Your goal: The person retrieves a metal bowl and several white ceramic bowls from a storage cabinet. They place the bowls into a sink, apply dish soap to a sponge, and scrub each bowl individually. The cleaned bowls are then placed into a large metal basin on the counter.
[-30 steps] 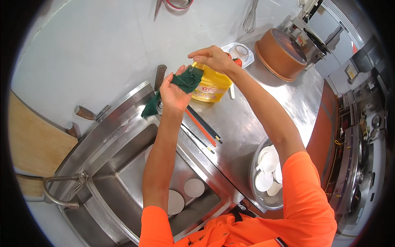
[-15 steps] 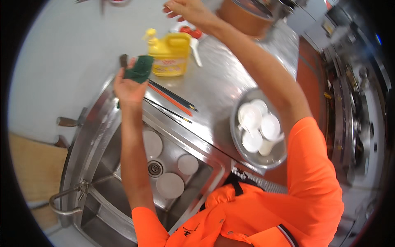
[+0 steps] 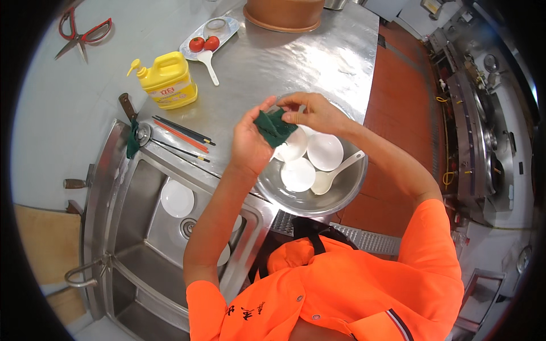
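My left hand is palm up above the left side of a steel basin, with a dark green scouring pad lying across its fingers. From the other side, my right hand closes its thumb and fingertips on the pad's edge. Below the hands, the basin holds several white bowls and a white ladle. My left hand and the pad cover part of one bowl.
White plates lie in the sink. A yellow pump jug, chopsticks, a brown-handled knife, and a plate with tomatoes are on the counter. Red-handled scissors lie far left; a brown pot stands behind.
My left hand has carried the green pad rightward from beside the yellow jug to over the basin. My right hand has come back from the far side and now grips the pad too.
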